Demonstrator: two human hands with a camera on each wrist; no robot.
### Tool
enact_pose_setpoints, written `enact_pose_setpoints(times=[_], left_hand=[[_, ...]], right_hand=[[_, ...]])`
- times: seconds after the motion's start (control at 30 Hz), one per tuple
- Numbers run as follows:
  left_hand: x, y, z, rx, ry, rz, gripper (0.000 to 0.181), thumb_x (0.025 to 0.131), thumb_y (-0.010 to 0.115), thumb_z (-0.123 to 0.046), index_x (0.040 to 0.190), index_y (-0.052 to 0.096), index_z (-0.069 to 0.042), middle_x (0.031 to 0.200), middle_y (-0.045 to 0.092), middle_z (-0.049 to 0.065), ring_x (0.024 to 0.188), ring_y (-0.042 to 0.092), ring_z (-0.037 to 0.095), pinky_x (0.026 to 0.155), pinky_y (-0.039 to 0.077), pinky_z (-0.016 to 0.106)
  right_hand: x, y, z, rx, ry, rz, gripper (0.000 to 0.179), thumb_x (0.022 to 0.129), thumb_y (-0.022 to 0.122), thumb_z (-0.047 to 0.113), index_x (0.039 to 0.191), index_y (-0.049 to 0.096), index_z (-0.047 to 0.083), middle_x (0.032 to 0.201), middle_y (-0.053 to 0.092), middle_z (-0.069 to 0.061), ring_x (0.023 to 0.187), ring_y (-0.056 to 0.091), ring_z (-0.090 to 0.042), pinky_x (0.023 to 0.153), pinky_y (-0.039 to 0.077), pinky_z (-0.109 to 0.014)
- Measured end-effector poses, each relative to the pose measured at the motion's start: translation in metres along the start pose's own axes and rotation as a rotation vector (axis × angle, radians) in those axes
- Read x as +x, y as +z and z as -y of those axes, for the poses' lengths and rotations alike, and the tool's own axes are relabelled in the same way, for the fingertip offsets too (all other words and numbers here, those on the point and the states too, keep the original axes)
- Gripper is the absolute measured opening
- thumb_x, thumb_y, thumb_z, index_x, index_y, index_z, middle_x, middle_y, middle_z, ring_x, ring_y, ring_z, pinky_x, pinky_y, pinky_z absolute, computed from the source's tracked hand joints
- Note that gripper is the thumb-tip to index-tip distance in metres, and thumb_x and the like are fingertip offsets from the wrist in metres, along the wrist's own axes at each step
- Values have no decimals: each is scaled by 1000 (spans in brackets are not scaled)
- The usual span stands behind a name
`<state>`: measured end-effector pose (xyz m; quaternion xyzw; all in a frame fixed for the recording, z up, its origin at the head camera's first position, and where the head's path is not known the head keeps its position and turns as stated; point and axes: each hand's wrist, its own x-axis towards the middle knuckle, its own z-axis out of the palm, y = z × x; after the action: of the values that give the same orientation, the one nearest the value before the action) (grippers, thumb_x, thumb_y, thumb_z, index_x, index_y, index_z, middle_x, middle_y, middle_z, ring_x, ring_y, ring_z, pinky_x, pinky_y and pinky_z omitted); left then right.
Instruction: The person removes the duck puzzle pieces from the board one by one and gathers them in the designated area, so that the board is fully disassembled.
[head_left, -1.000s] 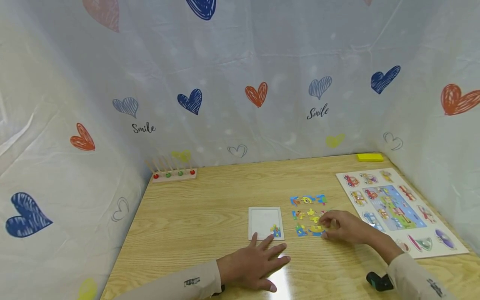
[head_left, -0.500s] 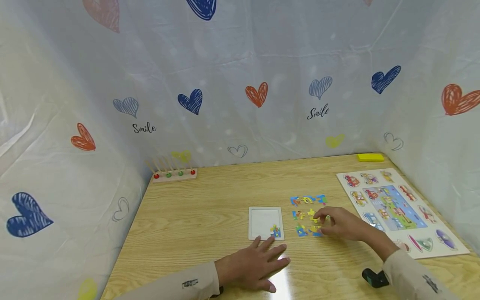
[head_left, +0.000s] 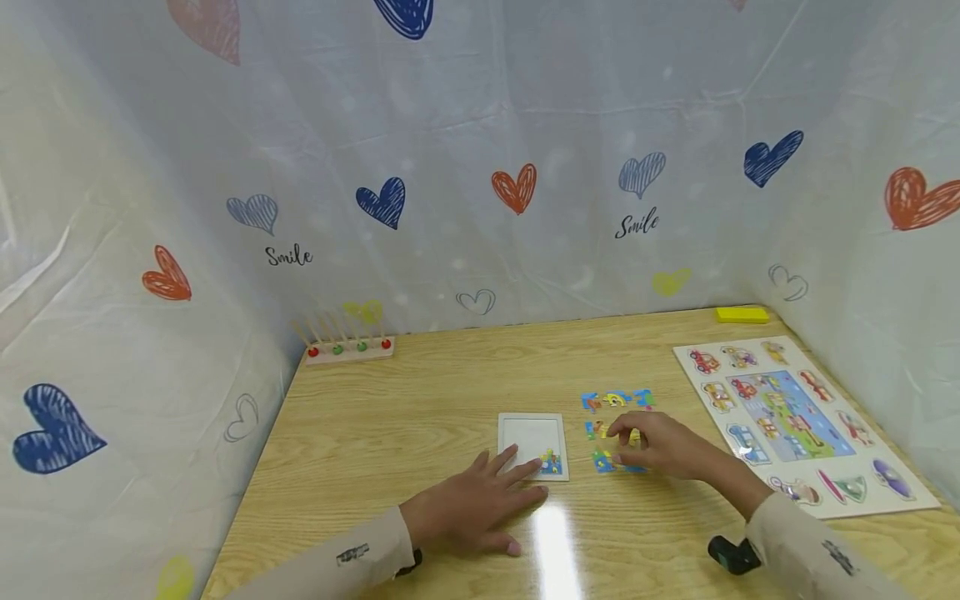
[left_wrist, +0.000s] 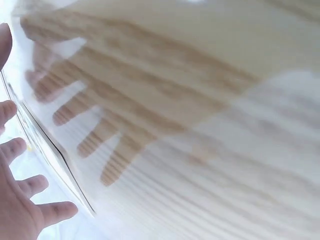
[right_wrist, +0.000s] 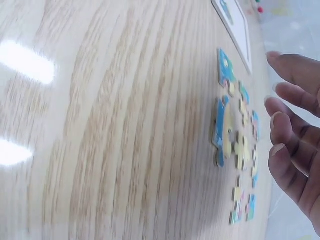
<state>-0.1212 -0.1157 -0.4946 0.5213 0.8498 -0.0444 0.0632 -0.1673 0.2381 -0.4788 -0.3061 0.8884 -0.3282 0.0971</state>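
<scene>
In the head view my left hand (head_left: 476, 504) lies with spread fingers at the near edge of a small white puzzle tray (head_left: 528, 435), fingertips over its lower part. One colourful jigsaw piece (head_left: 552, 463) sits in the tray's lower right corner, partly covered by a finger. To the right, my right hand (head_left: 663, 446) hovers with loosely bent fingers over several loose jigsaw pieces (head_left: 617, 399) laid out in rows, hiding some of them. The right wrist view shows nothing between its fingers; a blue-edged yellow piece (right_wrist: 220, 132) lies on the table below.
A large white board puzzle (head_left: 802, 417) with vehicle pictures lies along the right side. At the back left stands a wooden peg rack (head_left: 350, 354) with red and green beads. A yellow block (head_left: 742, 315) sits in the back right corner. Printed cloth walls (head_left: 450, 250) surround the wooden table.
My right hand has moved left across the loose pieces. The left hand has shifted left and forward, so its fingers reach further over the tray.
</scene>
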Motion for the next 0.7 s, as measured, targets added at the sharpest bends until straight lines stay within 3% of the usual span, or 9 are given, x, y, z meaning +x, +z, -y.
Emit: enact_pose_setpoints(times=[0.2, 0.5, 0.7], left_hand=[[-8, 2, 6, -45, -45, 28, 80, 96, 39, -71, 162, 23, -28, 169, 16, 6, 151, 22, 45, 106, 41, 64], [-9, 3, 8, -74, -54, 75, 79, 98, 36, -70, 163, 16, -29, 170, 13, 7, 152, 20, 44, 108, 40, 64], [-8, -1, 6, -73, -75, 105, 78, 98, 35, -70, 162, 16, -31, 170, 12, 7, 152, 21, 43, 108, 39, 63]], right_hand=[[13, 13, 8, -13, 17, -4, 36, 92, 74, 30, 117, 68, 5, 99, 64, 1, 67, 46, -1, 60, 45, -22], [32, 34, 24, -87, -13, -5, 37, 91, 75, 34, 116, 69, 7, 101, 67, 2, 86, 59, -13, 72, 49, -26], [43, 44, 32, -119, 0, 26, 41, 89, 77, 34, 119, 71, 7, 103, 64, 3, 88, 57, -11, 76, 50, -28]])
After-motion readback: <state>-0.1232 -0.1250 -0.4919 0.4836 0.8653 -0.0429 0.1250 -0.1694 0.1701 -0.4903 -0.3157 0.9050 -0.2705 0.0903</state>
